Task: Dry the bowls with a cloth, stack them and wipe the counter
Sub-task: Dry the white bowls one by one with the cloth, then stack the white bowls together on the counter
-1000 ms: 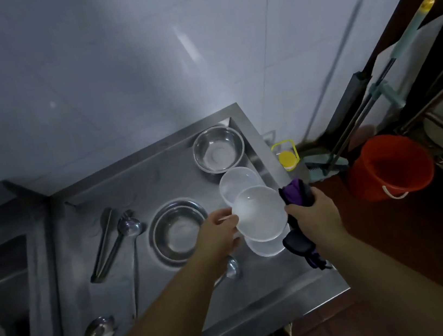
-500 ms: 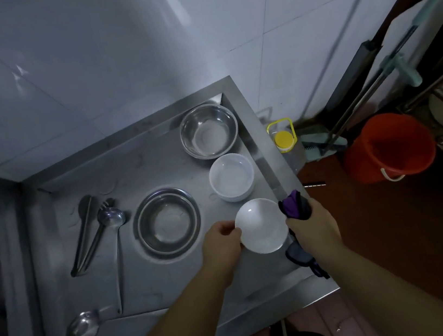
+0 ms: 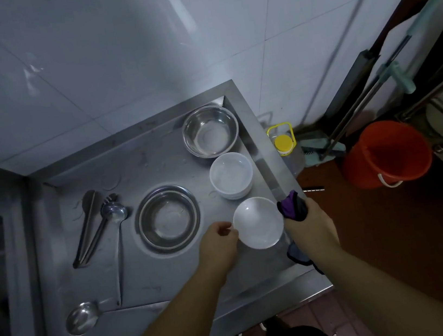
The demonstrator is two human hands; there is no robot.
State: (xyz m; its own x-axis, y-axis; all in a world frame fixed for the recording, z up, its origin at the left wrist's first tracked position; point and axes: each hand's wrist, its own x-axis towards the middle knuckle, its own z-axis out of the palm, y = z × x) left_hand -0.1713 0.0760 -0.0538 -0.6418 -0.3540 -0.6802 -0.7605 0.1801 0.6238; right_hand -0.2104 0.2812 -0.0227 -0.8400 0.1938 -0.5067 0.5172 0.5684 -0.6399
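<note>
Step in hand: a white bowl (image 3: 258, 221) is judged to be between drying and stacking; it is held above the steel surface (image 3: 150, 274) near its front right corner.
Left hand (image 3: 219, 242): the bowl's left rim is pinched between thumb and fingers.
Right hand (image 3: 309, 225): a purple and dark cloth (image 3: 291, 207) is gripped, bunched, against the bowl's right rim; a tail of it hangs below the wrist.
Doing it well: the cloth should be run round the inside and then the underside while the left hand turns the bowl; the rim should be kept level, since it sits close to the surface's edge.
Next placing: the bowl would best be lowered squarely into the stacked white bowls (image 3: 231, 175) just behind it.
Bowl's look: plain, glossy, shallow, round; whether it is wet cannot be told.
Other bowls: a steel bowl (image 3: 210, 130) stands in the back corner, a wide steel dish (image 3: 168, 218) mid-surface; both seem not yet stacked.
Surface's look: water marks are seen; wiping seems still due.
</note>
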